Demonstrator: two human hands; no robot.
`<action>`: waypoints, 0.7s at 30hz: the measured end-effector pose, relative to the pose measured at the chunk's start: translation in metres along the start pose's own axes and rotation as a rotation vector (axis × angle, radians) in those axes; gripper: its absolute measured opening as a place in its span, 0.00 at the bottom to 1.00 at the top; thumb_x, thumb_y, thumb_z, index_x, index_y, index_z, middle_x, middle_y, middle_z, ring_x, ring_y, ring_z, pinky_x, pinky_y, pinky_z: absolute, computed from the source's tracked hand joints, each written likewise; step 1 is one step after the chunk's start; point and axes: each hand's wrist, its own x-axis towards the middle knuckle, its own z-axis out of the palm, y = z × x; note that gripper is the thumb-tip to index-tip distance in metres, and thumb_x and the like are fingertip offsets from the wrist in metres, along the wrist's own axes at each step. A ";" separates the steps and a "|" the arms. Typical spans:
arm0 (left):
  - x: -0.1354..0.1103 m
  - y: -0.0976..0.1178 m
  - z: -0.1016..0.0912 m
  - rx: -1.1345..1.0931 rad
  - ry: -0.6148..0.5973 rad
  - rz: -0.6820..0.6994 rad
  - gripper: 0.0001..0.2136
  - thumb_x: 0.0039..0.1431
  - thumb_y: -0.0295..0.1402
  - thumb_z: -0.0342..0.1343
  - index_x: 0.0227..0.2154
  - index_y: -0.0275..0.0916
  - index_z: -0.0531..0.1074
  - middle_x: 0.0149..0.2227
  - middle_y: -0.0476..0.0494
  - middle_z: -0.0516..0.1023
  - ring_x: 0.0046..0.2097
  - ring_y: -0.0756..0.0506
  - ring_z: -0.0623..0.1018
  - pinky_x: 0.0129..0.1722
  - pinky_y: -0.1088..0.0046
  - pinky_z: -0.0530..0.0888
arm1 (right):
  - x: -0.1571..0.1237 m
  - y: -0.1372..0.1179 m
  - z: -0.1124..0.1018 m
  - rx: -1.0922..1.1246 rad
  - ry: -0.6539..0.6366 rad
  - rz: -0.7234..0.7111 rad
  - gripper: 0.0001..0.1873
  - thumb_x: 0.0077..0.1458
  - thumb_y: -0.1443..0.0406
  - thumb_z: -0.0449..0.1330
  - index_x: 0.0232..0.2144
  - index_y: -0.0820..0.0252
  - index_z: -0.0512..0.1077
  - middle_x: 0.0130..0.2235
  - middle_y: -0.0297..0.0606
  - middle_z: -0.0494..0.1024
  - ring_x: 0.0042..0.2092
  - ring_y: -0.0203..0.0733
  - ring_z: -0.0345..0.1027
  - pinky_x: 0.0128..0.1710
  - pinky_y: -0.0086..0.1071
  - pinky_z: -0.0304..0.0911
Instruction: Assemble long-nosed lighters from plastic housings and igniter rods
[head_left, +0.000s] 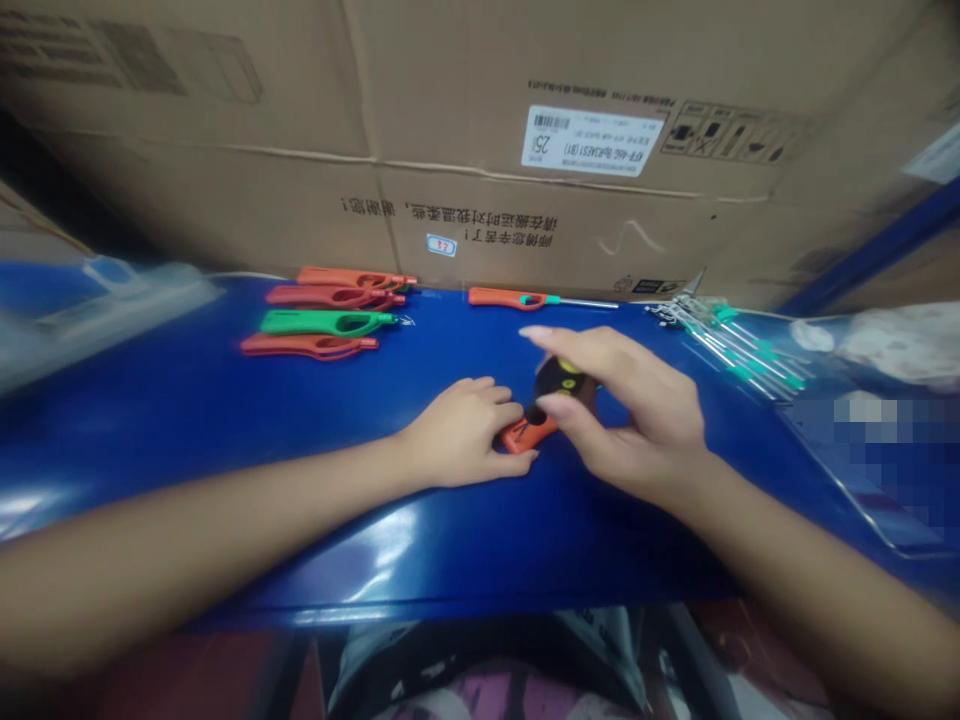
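The left hand (469, 432) holds the orange lighter (529, 433) down on the blue worktop (300, 530), and the right hand (637, 405) grips a black tool (556, 378), best held straight and steady.

A small workshop, apparently an assembly bench. The blue desk (187, 420) bears like parts sorted by kind: orange and green casings (292, 322) in a row, metal rods (739, 345) with green fittings in a heap. A black-and-yellow tool (559, 378) is held above it. Printed cardboard (450, 80) with a packing label (592, 140) forms the backdrop.
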 end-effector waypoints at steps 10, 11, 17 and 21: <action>0.000 -0.001 0.001 0.018 0.008 0.013 0.15 0.61 0.46 0.57 0.32 0.38 0.75 0.34 0.43 0.77 0.39 0.41 0.76 0.41 0.65 0.70 | -0.001 0.001 0.002 0.075 0.009 0.068 0.20 0.58 0.67 0.66 0.53 0.51 0.75 0.42 0.39 0.81 0.36 0.41 0.73 0.29 0.33 0.72; 0.000 -0.001 0.000 0.023 0.010 0.010 0.15 0.61 0.46 0.56 0.32 0.38 0.75 0.34 0.43 0.77 0.40 0.41 0.76 0.41 0.64 0.70 | -0.001 0.002 0.002 0.049 0.029 0.033 0.21 0.58 0.67 0.66 0.53 0.50 0.75 0.42 0.39 0.81 0.36 0.42 0.73 0.29 0.33 0.72; 0.000 -0.001 0.000 0.038 -0.016 0.021 0.15 0.61 0.46 0.56 0.31 0.39 0.75 0.32 0.44 0.76 0.38 0.41 0.75 0.42 0.63 0.70 | -0.001 0.001 -0.001 0.241 -0.120 0.167 0.21 0.66 0.66 0.55 0.60 0.51 0.69 0.51 0.43 0.78 0.44 0.44 0.75 0.36 0.37 0.75; 0.000 -0.002 0.002 0.063 -0.013 0.015 0.17 0.62 0.48 0.55 0.32 0.38 0.75 0.32 0.43 0.76 0.38 0.40 0.75 0.41 0.63 0.69 | -0.001 0.002 0.001 0.098 0.043 0.138 0.15 0.57 0.65 0.66 0.48 0.52 0.78 0.40 0.40 0.80 0.36 0.42 0.73 0.28 0.33 0.71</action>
